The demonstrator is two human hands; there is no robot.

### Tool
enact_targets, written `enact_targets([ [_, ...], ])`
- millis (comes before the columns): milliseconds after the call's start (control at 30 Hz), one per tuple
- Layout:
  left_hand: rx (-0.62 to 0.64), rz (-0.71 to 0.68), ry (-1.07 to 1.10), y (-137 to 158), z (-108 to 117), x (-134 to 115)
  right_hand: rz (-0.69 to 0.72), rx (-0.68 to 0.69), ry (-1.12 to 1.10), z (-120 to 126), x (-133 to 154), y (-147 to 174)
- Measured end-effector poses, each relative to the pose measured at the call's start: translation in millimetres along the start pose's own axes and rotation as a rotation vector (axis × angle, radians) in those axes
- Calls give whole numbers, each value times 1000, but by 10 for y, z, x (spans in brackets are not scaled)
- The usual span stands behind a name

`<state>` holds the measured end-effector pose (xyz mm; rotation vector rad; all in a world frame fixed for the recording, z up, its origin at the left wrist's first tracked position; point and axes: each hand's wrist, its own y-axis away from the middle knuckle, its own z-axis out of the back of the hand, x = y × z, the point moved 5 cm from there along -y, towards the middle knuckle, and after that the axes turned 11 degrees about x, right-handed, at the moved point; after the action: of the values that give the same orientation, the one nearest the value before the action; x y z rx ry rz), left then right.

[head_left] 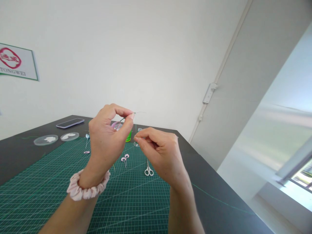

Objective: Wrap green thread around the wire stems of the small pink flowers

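Note:
Raised above the mat, my left hand [110, 130] pinches a thin wire [140, 112] between thumb and forefinger, its fine end sticking out to the right. From that pinch a green thread [136, 125] runs down, taut, to my right hand [161, 149], whose thumb and fingertips are closed on it. Something pink [114, 124], partly hidden, shows within the curl of my left hand; I cannot tell if it is joined to the wire. Below lie two small pale pink petals [125, 158] on wire stems. White-handled scissors [149, 171] rest beside my right wrist.
A green cutting mat [136, 201] covers part of the black table [207, 175]. Two clear dishes [45, 140] with white pieces and a phone [70, 123] lie at the left. A blue petal [87, 136] and a bright green container [128, 137] stand farther back. Green thread trails at the right.

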<state>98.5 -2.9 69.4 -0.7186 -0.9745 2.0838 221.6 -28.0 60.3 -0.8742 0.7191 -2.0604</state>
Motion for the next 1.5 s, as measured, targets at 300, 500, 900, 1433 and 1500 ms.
enact_targets([
  [300,-326,219,166,51,125,64,-66,26,36,-1,-125,-33],
  [500,-345,206,-54,52,147,-20,-7,-10,72,24,29,13],
  [900,-179,-14,-198,-4,32,-75,-10,-270,131,228,63,84],
  [1433,220,-168,55,-26,-121,-153,-27,-378,69,434,-136,119],
  [1500,227,-170,64,-27,-110,-157,-33,-376,65,456,-156,121],
])
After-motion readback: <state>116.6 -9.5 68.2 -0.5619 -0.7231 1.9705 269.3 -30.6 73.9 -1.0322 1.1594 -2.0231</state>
